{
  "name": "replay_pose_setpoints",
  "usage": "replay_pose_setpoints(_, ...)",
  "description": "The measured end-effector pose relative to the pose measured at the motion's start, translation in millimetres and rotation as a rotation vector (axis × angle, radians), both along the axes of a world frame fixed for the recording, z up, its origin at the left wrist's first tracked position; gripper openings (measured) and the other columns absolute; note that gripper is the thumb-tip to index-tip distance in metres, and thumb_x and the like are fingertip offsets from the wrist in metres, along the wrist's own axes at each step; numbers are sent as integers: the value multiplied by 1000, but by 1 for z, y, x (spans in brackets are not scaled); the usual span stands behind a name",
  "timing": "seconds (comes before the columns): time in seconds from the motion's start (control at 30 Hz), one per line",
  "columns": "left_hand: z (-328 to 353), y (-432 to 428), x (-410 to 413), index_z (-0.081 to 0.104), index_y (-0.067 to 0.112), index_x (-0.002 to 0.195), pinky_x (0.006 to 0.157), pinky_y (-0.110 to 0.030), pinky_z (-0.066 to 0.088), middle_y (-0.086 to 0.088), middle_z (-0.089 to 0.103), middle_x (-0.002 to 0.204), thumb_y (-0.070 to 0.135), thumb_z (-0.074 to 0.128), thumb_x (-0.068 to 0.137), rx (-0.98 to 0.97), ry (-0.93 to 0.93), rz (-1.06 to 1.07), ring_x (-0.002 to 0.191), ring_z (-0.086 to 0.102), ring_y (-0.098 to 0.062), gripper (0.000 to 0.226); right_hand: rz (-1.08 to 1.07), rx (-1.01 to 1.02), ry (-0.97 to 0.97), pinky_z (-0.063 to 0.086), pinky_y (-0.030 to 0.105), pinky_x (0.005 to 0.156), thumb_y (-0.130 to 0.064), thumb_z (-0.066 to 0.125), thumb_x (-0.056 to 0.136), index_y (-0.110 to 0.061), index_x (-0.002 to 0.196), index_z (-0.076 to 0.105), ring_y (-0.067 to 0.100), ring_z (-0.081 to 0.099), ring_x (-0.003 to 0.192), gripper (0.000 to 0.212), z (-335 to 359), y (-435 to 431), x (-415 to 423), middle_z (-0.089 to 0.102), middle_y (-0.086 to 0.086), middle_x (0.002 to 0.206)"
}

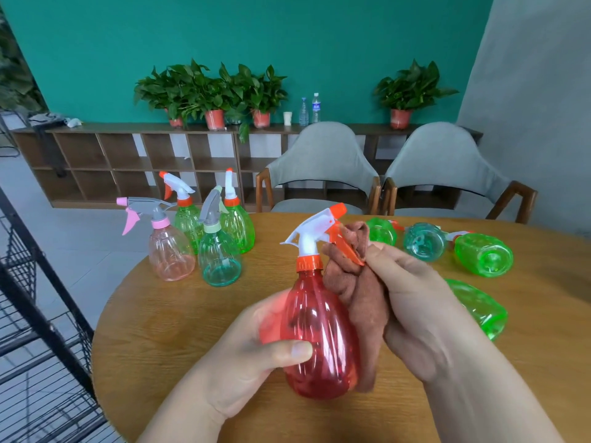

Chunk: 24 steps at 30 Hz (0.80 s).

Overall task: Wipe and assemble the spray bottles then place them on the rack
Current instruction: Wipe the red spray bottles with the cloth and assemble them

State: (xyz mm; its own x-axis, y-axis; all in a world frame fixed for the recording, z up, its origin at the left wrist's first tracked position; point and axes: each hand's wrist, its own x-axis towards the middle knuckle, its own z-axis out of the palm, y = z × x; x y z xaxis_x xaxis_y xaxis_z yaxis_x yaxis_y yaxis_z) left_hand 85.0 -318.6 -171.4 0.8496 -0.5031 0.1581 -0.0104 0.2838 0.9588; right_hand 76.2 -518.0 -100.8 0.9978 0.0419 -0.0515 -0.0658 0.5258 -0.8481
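Head view: the left hand (pixel 252 350) grips the red spray bottle (pixel 319 334) while the right hand (pixel 412 302) pinches a brown cloth (pixel 355 282) against its orange trigger (pixel 347 247). Wiping seems under way; next it likely goes onto the black rack (pixel 41 302).

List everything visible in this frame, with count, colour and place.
red bottle: 1, red, centre
cloth: 1, brown, at its trigger
upright bottles: 4, one pink, three green, table's far left
lying bottles: 4, green, table's right
table: 1, wooden
rack: 1, black, left
chairs: 2, grey, behind table
shelf: 1, brown, at wall
plants: several, green, on shelf
left hand: grips red bottle
right hand: holds cloth
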Motion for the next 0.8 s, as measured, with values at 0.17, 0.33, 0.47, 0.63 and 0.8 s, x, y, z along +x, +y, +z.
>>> replay_pose_setpoints(0.17, -2, -1, 2, 69, 9, 135, 98, -37, 55, -16, 73, 121, 15, 84, 79, 18, -32, 49, 112, 69, -28, 58, 43, 147, 25, 68, 38, 77, -16, 60, 103, 4, 121, 74, 26, 78, 80, 29, -5, -3, 3, 78, 25, 111)
replay_pose_setpoints(0.33, -6, -9, -2, 70, 11, 136, 99, -38, 55, -20, 75, 124, 19, 86, 81, 43, -43, 149, 114, 71, -31, 58, -293, -287, -172, 67, 43, 79, -16, 77, 96, -13, 102, 76, 29, 81, 89, 7, -11, -4, 5, 83, 11, 98)
replay_pose_setpoints(0.47, -8, -13, -4, 74, 16, 130, 92, -36, 59, -17, 77, 120, 25, 88, 79, 57, 1, 208, 109, 73, -27, 54, -609, -982, -496, 54, 14, 82, -15, 90, 86, -30, 95, 80, 0, 74, 88, 21, -25, -4, 9, 78, -17, 89)
replay_pose_setpoints(0.63, -1, -8, -5, 78, 24, 126, 87, -29, 60, -11, 79, 119, 26, 90, 77, 145, -30, 204, 106, 77, -24, 51, -827, -1269, -781, 58, 29, 75, -12, 87, 89, -18, 105, 84, 8, 68, 88, 18, -43, 0, 16, 69, -11, 100)
replay_pose_setpoints(0.8, 2, 2, 0, 76, 26, 130, 88, -30, 61, -7, 79, 122, 19, 90, 80, 215, -85, 248, 111, 77, -25, 52, -835, -1271, -815, 61, 40, 70, -16, 84, 93, -16, 107, 84, 16, 72, 89, 14, -50, 1, 20, 71, -7, 102)
